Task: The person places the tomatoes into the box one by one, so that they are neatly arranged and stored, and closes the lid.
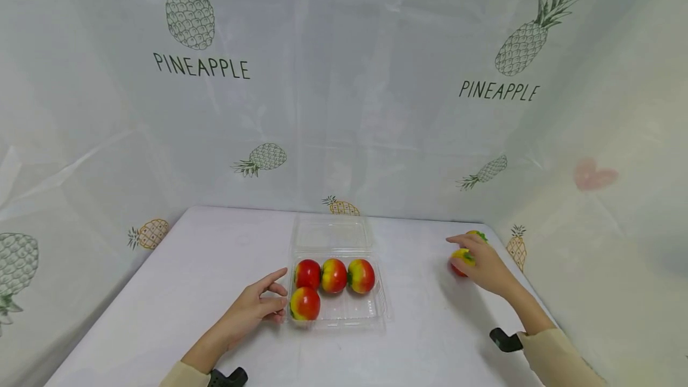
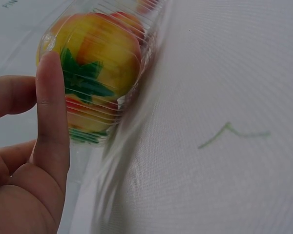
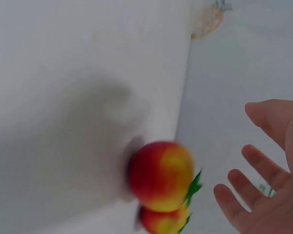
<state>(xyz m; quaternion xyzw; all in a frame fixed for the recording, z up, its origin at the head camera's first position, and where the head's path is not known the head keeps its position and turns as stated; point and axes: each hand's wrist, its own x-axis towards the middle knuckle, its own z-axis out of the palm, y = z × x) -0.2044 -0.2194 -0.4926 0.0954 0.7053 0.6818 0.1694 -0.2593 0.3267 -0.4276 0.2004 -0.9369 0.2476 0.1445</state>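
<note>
A clear plastic clamshell box (image 1: 352,314) stands on the table with its lid laid back. It holds several red-and-yellow fruits: three in the back row and one fruit (image 1: 305,304) at front left. My left hand (image 1: 248,310) is beside the box's left wall, index finger extended; in the left wrist view a fingertip is right at the clear wall, near a fruit with a green leafy top (image 2: 110,53). At far right, my right hand (image 1: 488,269) reaches over a loose fruit (image 3: 158,175), fingers spread and not closed round it. A second loose fruit (image 3: 163,221) lies just behind it.
The table (image 1: 215,255) has a white cover. Behind it and at both sides hangs a pale curtain (image 1: 344,106) printed with pineapples. The loose fruits lie near the table's right edge, close to that curtain.
</note>
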